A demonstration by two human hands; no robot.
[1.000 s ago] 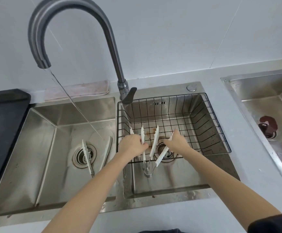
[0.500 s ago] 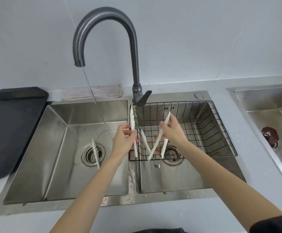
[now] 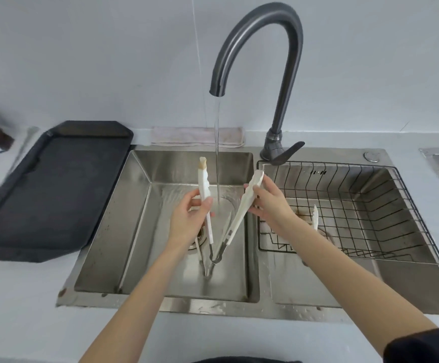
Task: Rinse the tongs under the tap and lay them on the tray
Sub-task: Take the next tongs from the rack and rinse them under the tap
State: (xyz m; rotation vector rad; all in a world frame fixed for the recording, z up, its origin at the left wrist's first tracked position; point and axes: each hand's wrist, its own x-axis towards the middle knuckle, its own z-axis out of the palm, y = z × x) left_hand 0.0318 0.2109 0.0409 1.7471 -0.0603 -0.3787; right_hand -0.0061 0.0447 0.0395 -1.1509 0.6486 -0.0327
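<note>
Left hand (image 3: 190, 226) pinches the left arm of the tongs (image 3: 214, 231), right hand (image 3: 270, 208) pinches the right arm. Each hand is closed on one white blade, so the tongs are spread into a V. Hinge points down, toward the bottom of the frame; white tips point up and apart, at frame centre over the left basin (image 3: 134, 218).

Stream (image 3: 217, 153) from the tap (image 3: 262, 48) drops straight through the gap of the V, just right of the left blade, apparently touching neither blade. The left tip looks soiled brown.

Judgement: rinse barely started. The blades need to swing sideways into the stream, left one being nearer.

Tray (image 3: 50, 192) lies on the table at frame left, well apart from the tongs, long axis running up the frame. Left hand is the nearer one for the hand-off.

More tongs sit in the wire basket (image 3: 370, 205) at right, and another pair lies low in the left basin, partly hidden by the left hand.
</note>
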